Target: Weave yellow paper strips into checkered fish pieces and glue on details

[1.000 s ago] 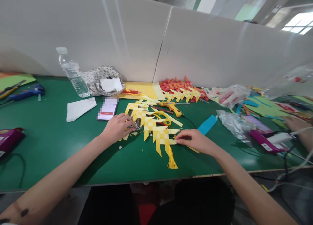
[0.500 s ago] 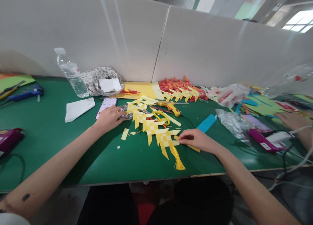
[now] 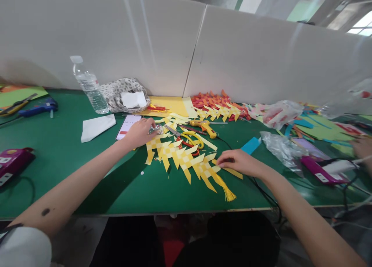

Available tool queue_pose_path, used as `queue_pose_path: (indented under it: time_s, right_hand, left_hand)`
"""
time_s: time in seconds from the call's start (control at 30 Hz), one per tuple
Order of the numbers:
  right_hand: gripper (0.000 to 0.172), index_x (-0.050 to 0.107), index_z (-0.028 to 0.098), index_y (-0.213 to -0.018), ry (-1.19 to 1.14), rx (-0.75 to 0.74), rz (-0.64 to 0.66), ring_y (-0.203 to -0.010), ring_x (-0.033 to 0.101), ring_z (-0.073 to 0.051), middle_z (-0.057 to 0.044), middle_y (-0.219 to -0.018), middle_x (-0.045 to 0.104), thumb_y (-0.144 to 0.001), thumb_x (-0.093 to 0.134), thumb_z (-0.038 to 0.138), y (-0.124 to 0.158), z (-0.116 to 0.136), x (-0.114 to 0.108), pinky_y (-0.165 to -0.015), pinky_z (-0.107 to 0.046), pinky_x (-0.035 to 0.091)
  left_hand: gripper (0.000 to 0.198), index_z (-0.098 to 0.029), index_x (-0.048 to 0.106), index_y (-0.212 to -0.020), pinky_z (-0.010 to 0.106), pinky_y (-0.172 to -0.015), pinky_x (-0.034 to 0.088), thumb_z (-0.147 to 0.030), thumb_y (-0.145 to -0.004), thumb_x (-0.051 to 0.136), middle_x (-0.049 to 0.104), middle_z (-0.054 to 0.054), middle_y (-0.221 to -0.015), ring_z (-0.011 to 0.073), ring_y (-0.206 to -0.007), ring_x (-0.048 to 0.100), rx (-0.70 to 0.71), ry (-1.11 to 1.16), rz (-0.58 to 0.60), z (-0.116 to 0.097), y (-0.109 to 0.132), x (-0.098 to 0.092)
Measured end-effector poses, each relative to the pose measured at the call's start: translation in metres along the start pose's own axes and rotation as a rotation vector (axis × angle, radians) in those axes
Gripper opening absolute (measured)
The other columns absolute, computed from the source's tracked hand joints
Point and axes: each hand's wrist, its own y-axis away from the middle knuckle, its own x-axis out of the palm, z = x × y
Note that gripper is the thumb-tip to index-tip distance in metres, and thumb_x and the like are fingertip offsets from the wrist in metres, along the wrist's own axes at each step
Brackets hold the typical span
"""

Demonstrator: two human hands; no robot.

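Note:
A chain of woven yellow paper pieces (image 3: 186, 160) lies across the green table (image 3: 64, 158), ending in a yellow tassel (image 3: 228, 191). My left hand (image 3: 140, 132) is closed on a small shiny silver thing (image 3: 157, 130) at the chain's far left end, beside a phone (image 3: 128, 126). My right hand (image 3: 238, 162) lies on the table with fingers pressed on the chain's right end, over a yellow paper strip (image 3: 232, 171).
A water bottle (image 3: 88, 86), a patterned cloth bag (image 3: 123, 94), a white tissue (image 3: 97, 126), a yellow glue gun (image 3: 203, 126), scissors (image 3: 188, 137), orange and yellow woven pieces (image 3: 217, 106), plastic bags (image 3: 279, 145) and a blue glue gun (image 3: 39, 108) lie about. Another person's hand (image 3: 363, 147) is at right.
My left hand moved away from me toward the phone with the shiny thing. The woven chain swung so its tassel end points farther right. My right hand stayed on its end.

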Motion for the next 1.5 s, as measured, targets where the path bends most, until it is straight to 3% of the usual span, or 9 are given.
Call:
queue_pose_path:
  time_s: [0.1,0.2,0.37,0.63,0.77,0.83,0.97,1.2,1.5]
  right_hand:
    - [0.025,0.070,0.020,-0.082,0.060,-0.032,-0.003,-0.083,0.064,-0.022,-0.007,-0.089,0.070,-0.076,0.052,0.036,-0.005,0.000,-0.004,-0.072,-0.030,0.047]
    - [0.023,0.070,0.020,-0.082,0.108,-0.062,0.005,-0.082,0.064,-0.021,-0.007,-0.089,0.069,-0.076,0.051,0.031,-0.011,0.001,-0.008,-0.071,-0.029,0.047]
    - [0.022,0.070,0.021,-0.077,0.218,-0.093,0.072,-0.077,0.064,-0.021,-0.006,-0.082,0.070,-0.074,0.049,0.022,-0.026,0.002,-0.017,-0.069,-0.029,0.047]
    - [0.020,0.070,0.021,-0.079,0.212,-0.089,0.163,-0.079,0.063,-0.021,-0.006,-0.085,0.069,-0.074,0.050,0.023,-0.045,0.009,-0.023,-0.070,-0.031,0.046]
    - [0.026,0.065,0.023,-0.096,0.213,-0.114,-0.056,-0.094,0.056,-0.025,-0.007,-0.095,0.064,-0.075,0.057,0.037,-0.032,0.016,-0.019,-0.077,-0.034,0.043]
    - [0.029,0.063,0.022,-0.091,0.176,-0.105,-0.179,-0.096,0.054,-0.025,-0.007,-0.095,0.062,-0.073,0.060,0.044,-0.018,0.017,-0.015,-0.080,-0.035,0.042]
    - [0.031,0.061,0.021,-0.080,0.142,-0.029,-0.136,-0.087,0.055,-0.023,-0.006,-0.087,0.060,-0.071,0.063,0.050,0.012,0.013,0.001,-0.075,-0.034,0.044]
    - [0.021,0.061,0.022,-0.082,0.258,0.060,-0.257,-0.087,0.055,-0.024,-0.006,-0.087,0.062,-0.080,0.053,0.041,0.043,-0.008,0.026,-0.075,-0.037,0.043]
    - [0.022,0.062,0.019,-0.082,0.388,-0.051,-0.281,-0.083,0.054,-0.024,-0.008,-0.085,0.063,-0.087,0.042,0.025,0.030,-0.016,0.019,-0.073,-0.037,0.042]
  left_hand:
    - [0.018,-0.019,0.051,-0.091,0.039,-0.080,0.043,-0.034,-0.085,0.046,0.062,0.008,-0.098,0.0255,-0.097,0.054,0.220,0.021,-0.016,-0.009,0.009,-0.004]
    - [0.019,-0.020,0.054,-0.096,0.040,-0.091,0.040,-0.034,-0.084,0.050,0.060,0.007,-0.110,0.0241,-0.107,0.052,0.420,0.073,0.059,-0.017,0.026,-0.007]
    - [0.026,-0.022,0.059,-0.099,0.042,-0.095,0.038,-0.041,-0.083,0.055,0.057,0.008,-0.119,0.0250,-0.111,0.049,0.545,0.138,0.192,-0.021,0.050,-0.008]
    - [0.028,-0.022,0.061,-0.095,0.040,-0.094,0.038,-0.046,-0.082,0.056,0.060,0.007,-0.112,0.0229,-0.107,0.051,0.524,0.227,0.165,-0.015,0.056,0.002]
    - [0.042,-0.022,0.060,-0.097,0.039,-0.093,0.039,-0.056,-0.072,0.062,0.059,0.007,-0.114,0.0248,-0.108,0.052,0.514,0.253,0.197,-0.011,0.060,0.007]
    - [0.046,-0.022,0.061,-0.099,0.039,-0.094,0.039,-0.057,-0.070,0.063,0.059,0.007,-0.115,0.0254,-0.109,0.052,0.510,0.259,0.214,-0.010,0.062,0.007]
    - [0.052,-0.022,0.060,-0.102,0.040,-0.096,0.038,-0.060,-0.067,0.064,0.058,0.009,-0.118,0.0266,-0.112,0.051,0.507,0.260,0.224,-0.010,0.064,0.005]
    - [0.063,-0.026,0.057,-0.117,0.046,-0.101,0.035,-0.061,-0.065,0.064,0.055,0.007,-0.128,0.0294,-0.119,0.046,0.525,0.222,0.262,-0.011,0.065,0.006]
    - [0.061,-0.026,0.057,-0.117,0.048,-0.104,0.032,-0.060,-0.067,0.064,0.054,0.007,-0.130,0.0294,-0.122,0.044,0.539,0.225,0.268,-0.011,0.066,0.009]
